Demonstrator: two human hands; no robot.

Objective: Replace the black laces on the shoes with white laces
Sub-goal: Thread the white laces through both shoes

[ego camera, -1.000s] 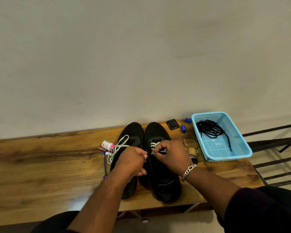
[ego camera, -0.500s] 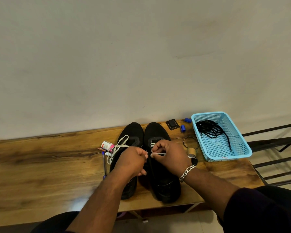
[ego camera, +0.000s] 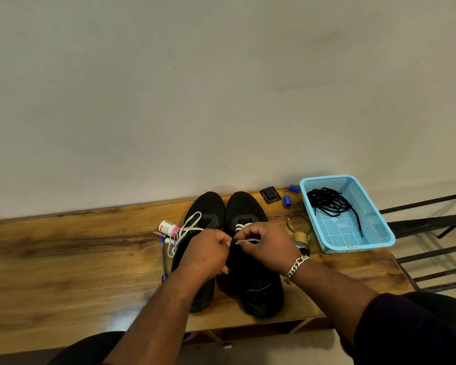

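Both hands work over the right shoe (ego camera: 250,272) on the desk (ego camera: 63,259), right hand (ego camera: 267,246) pinching its white lace (ego camera: 248,241), left hand (ego camera: 206,252) curled, its grip hidden.

**No readable text in view**

Nothing can be read here. A small white bottle (ego camera: 168,227) with a pink cap lies on the wooden table (ego camera: 63,259) and carries a red-printed label, too blurred to make out. The front rim of the blue basket (ego camera: 353,247) bears a small reddish mark, too small to read. The black shoes (ego camera: 250,285) show no legible brand.
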